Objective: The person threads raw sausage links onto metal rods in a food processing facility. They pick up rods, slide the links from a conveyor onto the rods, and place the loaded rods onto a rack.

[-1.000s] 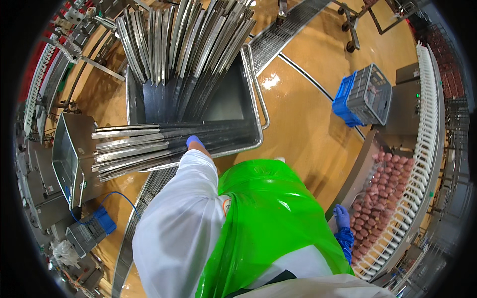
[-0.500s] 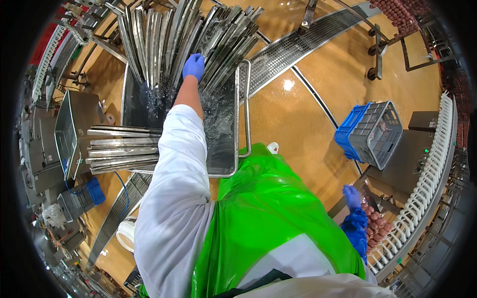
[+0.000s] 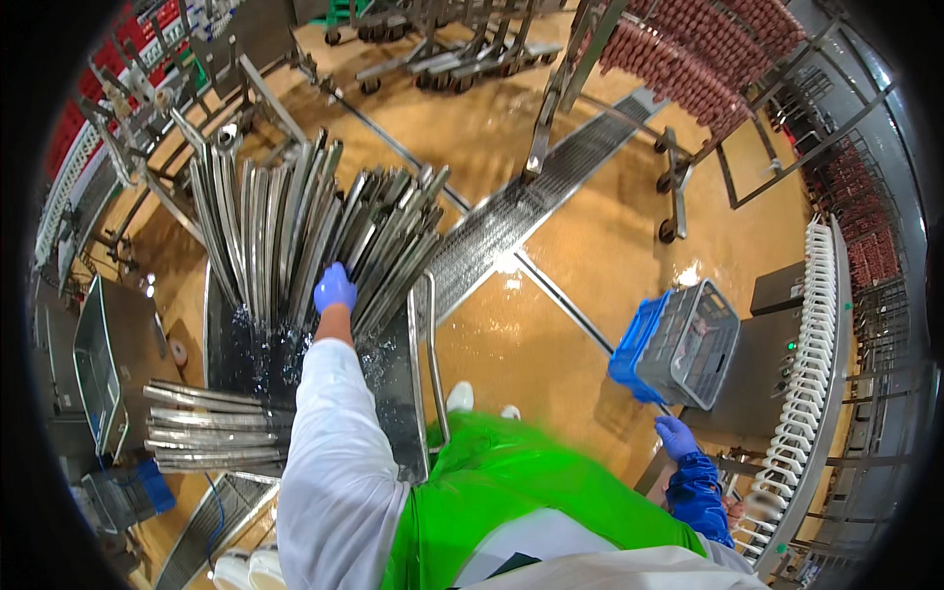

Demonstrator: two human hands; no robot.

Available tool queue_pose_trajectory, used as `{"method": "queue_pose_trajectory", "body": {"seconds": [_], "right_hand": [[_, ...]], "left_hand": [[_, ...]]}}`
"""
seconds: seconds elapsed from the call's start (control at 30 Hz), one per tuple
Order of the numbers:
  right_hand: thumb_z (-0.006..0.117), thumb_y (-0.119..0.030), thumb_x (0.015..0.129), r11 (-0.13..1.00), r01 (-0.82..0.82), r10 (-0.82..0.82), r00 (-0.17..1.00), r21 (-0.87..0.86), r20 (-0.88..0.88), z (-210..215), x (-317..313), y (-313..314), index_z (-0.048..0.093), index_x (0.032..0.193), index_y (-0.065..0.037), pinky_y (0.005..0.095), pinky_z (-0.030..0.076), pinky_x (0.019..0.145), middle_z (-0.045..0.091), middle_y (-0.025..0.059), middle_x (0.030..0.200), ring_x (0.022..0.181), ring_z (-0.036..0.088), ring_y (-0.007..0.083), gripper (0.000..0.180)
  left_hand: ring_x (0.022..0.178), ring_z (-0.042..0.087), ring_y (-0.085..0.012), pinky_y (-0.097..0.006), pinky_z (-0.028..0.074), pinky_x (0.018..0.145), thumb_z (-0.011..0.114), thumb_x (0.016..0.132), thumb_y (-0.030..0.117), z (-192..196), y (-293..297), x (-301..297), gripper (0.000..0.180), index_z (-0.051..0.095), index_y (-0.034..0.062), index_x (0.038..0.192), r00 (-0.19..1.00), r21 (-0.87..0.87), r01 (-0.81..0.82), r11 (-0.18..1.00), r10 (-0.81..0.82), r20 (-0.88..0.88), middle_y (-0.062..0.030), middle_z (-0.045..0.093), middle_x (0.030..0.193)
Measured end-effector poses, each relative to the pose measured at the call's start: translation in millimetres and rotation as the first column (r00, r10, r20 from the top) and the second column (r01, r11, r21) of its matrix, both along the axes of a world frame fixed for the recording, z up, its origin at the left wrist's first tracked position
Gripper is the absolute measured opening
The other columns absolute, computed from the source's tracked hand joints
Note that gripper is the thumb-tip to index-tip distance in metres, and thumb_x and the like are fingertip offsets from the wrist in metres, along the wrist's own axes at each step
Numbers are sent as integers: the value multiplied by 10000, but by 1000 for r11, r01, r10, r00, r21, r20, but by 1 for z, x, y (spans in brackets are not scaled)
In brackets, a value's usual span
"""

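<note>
My left hand (image 3: pixel 335 289), in a blue-violet glove, is closed around metal sticks in the right half of a large bundle. The long steel sticks (image 3: pixel 261 231) lean fanned out over the far side of a steel tub (image 3: pixel 421 383) holding splashing water. How many sticks my fingers grip cannot be made out. A smaller row of steel sticks (image 3: pixel 211 430) lies across the tub's left side, partly behind my white sleeve. My right hand (image 3: pixel 676 439), gloved and in a blue oversleeve, hangs at my right side, fingers loosely bent, with nothing visible in it.
Grey and blue crates (image 3: pixel 693 344) stand to the right, beside a machine with a row of white hooks (image 3: pixel 792 393). A wheeled rack of sausages (image 3: pixel 678 59) stands far right. A floor grate (image 3: pixel 531 206) crosses behind the tub. Another steel tub (image 3: pixel 103 364) is at left.
The view has tilted up and shifted, showing more racks at the back. My left hand stays at the stick bundle. My right hand has moved forward, toward the crates.
</note>
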State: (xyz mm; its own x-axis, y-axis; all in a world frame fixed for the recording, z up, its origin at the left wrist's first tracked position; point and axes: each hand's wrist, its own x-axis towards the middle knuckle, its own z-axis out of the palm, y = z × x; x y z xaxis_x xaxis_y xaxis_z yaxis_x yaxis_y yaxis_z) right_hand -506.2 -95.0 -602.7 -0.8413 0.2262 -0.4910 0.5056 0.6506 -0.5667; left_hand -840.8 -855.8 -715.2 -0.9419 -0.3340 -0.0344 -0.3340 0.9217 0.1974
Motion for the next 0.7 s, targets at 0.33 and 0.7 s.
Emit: {"method": "queue_pose_trajectory", "body": {"seconds": [0.33,0.7], "right_hand": [[580,-219,970,981,107,-128,984,-162,-125,83,-83,-51,601,1233,11,339,486,947,669,136,1135,1061,629,202,351],[649,-304,955,584,-467,92,851,-664,-518,108,-227,-198,212,1548,-80,377,391,1092,334,123,1546,1376,410,238,770]], "left_hand": [[1018,625,-420,-444,491,887,724,836,466,68,-49,53,519,595,40,1103,791,446,360,819,-522,319,-234,663,1071],[887,641,-357,-434,501,774,683,765,661,369,289,-16,700,596,99,1173,474,340,859,383,-845,-246,-154,662,977]]}}
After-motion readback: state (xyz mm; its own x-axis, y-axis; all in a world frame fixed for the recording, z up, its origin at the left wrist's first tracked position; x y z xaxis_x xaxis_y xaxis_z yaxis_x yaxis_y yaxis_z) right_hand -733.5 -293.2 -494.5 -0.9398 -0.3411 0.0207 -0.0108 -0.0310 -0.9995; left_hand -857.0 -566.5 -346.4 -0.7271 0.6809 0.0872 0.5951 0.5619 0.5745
